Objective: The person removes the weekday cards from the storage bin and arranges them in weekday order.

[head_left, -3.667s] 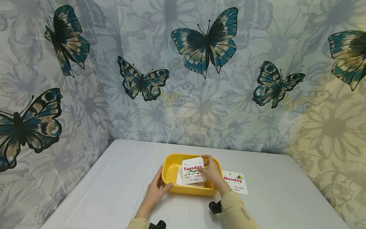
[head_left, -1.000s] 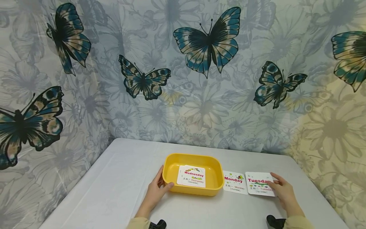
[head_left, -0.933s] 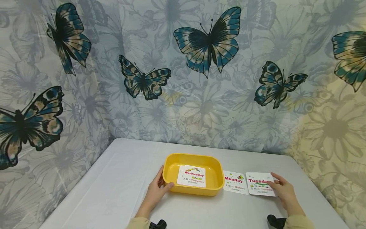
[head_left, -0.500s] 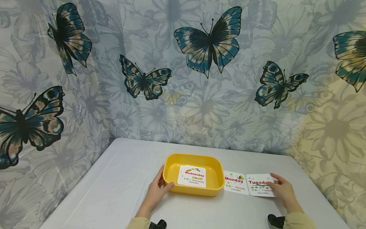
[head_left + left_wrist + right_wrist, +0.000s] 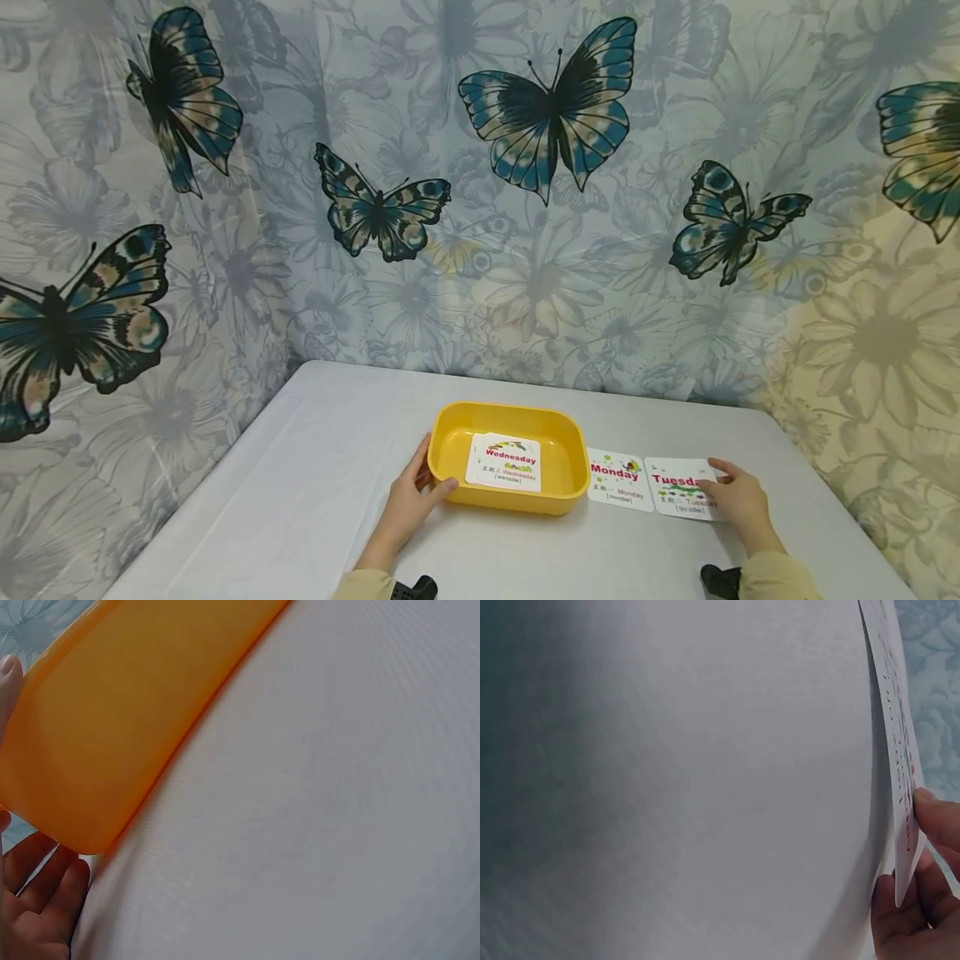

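My left hand (image 5: 402, 510) grips the near left corner of a yellow plastic tray (image 5: 562, 454), thumb over the rim and fingers along the outer wall. Inside the tray lies a white card printed "Wednesday" (image 5: 510, 463), face up on another card whose edge peeks out. To the tray's right, a "Monday" card (image 5: 619, 482) lies flat on the table. Beside it, my right hand (image 5: 742, 507) pinches the right edge of the "Tuesday" card (image 5: 675, 492). In the right wrist view, the thumb (image 5: 936, 817) is on the Tuesday card's face, fingers underneath, and that edge is raised off the cloth.
A white cloth covers the table (image 5: 300, 475). Behind it hangs a backdrop (image 5: 540, 283) with large butterflies. Black wrist cameras sit near both sleeves, one at the left wrist (image 5: 415, 588) and one at the right wrist (image 5: 722, 580).
The Tuesday card has gone from the tray to the right of the Monday card in my right hand, uncovering the Wednesday card. Lately it has dipped slightly nearer me. My left hand keeps its grip.
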Motion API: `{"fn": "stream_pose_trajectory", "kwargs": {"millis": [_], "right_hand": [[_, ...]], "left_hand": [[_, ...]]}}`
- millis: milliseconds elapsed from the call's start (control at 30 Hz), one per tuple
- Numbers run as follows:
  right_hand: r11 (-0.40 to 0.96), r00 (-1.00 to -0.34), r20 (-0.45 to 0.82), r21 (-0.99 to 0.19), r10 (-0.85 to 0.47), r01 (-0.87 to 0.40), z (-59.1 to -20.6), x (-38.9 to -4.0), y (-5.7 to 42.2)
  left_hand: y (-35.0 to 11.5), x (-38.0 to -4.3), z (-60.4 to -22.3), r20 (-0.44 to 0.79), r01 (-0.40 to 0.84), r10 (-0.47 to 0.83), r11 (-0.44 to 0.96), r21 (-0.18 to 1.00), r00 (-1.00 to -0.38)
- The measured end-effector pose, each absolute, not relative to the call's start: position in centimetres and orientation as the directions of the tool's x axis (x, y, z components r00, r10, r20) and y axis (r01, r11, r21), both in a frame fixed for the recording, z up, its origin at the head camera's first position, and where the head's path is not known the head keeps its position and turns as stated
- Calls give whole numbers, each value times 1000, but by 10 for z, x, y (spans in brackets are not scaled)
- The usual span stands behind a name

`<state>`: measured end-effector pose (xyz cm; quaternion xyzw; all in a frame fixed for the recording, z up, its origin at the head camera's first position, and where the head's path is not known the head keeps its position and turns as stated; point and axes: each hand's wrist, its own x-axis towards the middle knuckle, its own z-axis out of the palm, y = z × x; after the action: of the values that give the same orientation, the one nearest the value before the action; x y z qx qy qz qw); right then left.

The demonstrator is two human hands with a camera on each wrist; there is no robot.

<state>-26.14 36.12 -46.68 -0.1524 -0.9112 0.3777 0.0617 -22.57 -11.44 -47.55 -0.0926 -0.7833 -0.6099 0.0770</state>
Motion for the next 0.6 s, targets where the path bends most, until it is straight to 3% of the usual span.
{"fn": "stream_pose_trajectory", "kwargs": {"millis": [600], "right_hand": [[701,-935,-3,-661,355,268,-480,-266,363]], "left_hand": [[-114,-225,-475,239,245,54,240,939,-969]]}}
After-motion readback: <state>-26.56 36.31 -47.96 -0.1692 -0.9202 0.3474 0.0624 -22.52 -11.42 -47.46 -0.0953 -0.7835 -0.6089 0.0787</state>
